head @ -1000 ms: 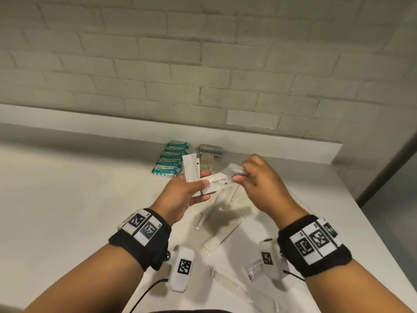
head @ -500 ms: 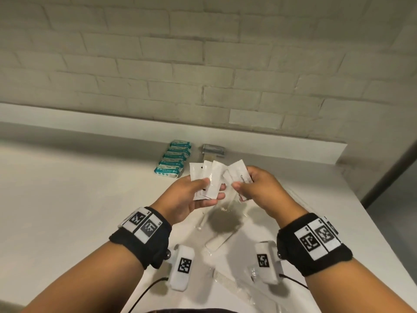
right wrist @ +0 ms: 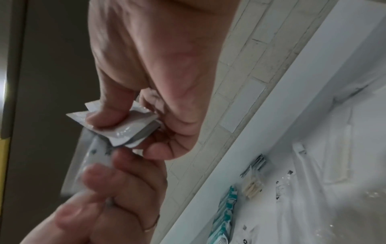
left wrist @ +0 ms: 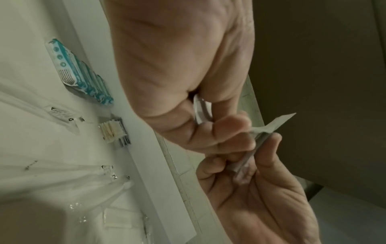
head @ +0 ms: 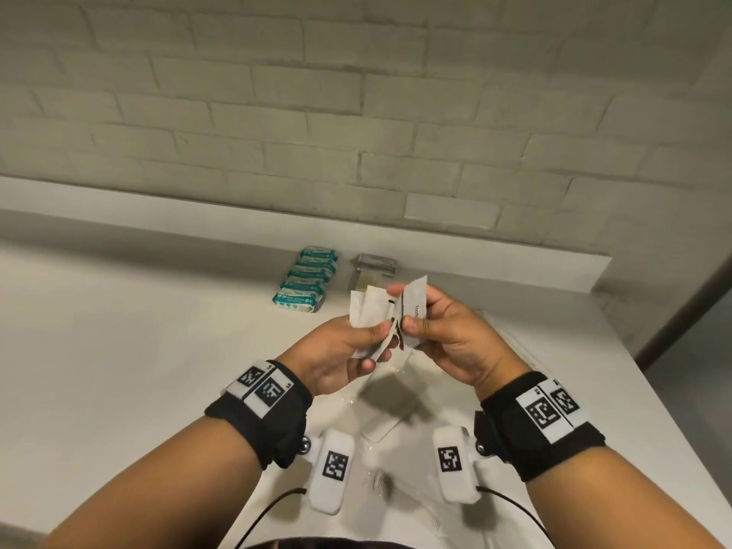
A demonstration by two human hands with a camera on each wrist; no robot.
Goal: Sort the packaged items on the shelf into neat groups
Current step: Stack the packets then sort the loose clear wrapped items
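Note:
Above the white shelf (head: 150, 350), my left hand (head: 375, 347) grips a fan of several small white sachets (head: 369, 314) between thumb and fingers. My right hand (head: 404, 307) pinches another white sachet (head: 416, 307), printed with dark text, right against that fan. The two hands touch at the fingertips. In the right wrist view the right hand's thumb presses on a stack of sachets (right wrist: 125, 127). In the left wrist view the sachet edges (left wrist: 269, 128) stick out between the fingers.
A row of teal packs (head: 305, 285) and a pile of grey and beige packets (head: 374, 269) lie by the back ledge (head: 198, 227). Clear-wrapped items, a white strip (head: 380, 426) and a comb (head: 400, 497) lie under my hands. The shelf ends at the right (head: 618, 406).
My right hand has brought its sachet in from the right and turned it upright against the fan in my left hand. Both hands now meet.

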